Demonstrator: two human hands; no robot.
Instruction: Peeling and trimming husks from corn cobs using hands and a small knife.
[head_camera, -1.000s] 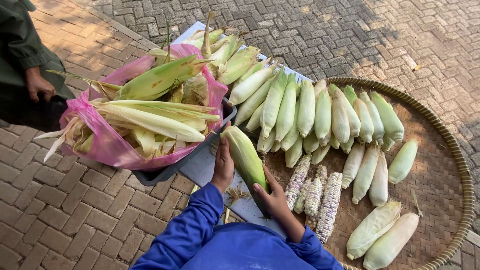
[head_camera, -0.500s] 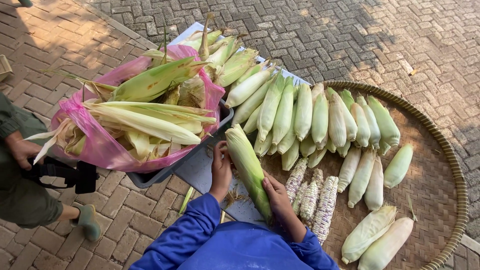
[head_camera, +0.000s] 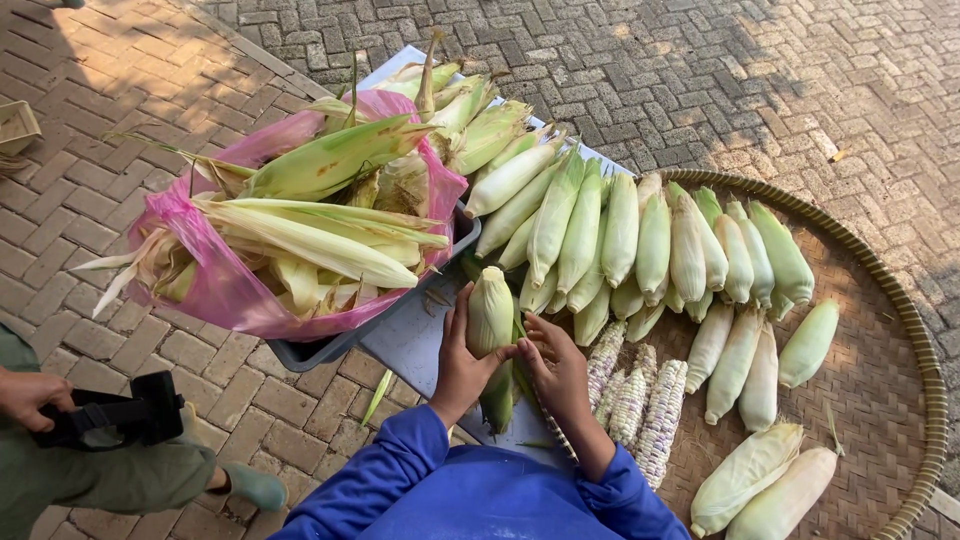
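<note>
An ear of corn in its pale green husk (head_camera: 491, 318) stood nearly upright between the two hands, just in front of the grey tub (head_camera: 330, 350) that served as the nearest fixed thing. The left hand (head_camera: 460, 365) was wrapped around the ear's left side, thumb up along the husk and fingers curled behind it, gripping it. The right hand (head_camera: 557, 368) pressed against the ear's lower right side, its fingers bent and closed on the husk near the base, where darker green leaves (head_camera: 497, 395) hung down. Both blue sleeves (head_camera: 400, 470) rose from the bottom edge toward the ear. The tub was lined with a pink plastic bag (head_camera: 215, 285) and heaped with stripped husks and leaves (head_camera: 310, 235). Right of the tub, a row of husked pale ears (head_camera: 640, 240) lay side by side, reaching onto a round woven tray (head_camera: 880, 370). Further ears (head_camera: 745, 355) lay on the tray beyond that row, and a few speckled bare cobs (head_camera: 640, 400) lay right of the tub, just beside the right hand. Left of the tub, well apart, another person's hand (head_camera: 25, 395) held a black device (head_camera: 120, 415) above the brick paving (head_camera: 100, 150).
</note>
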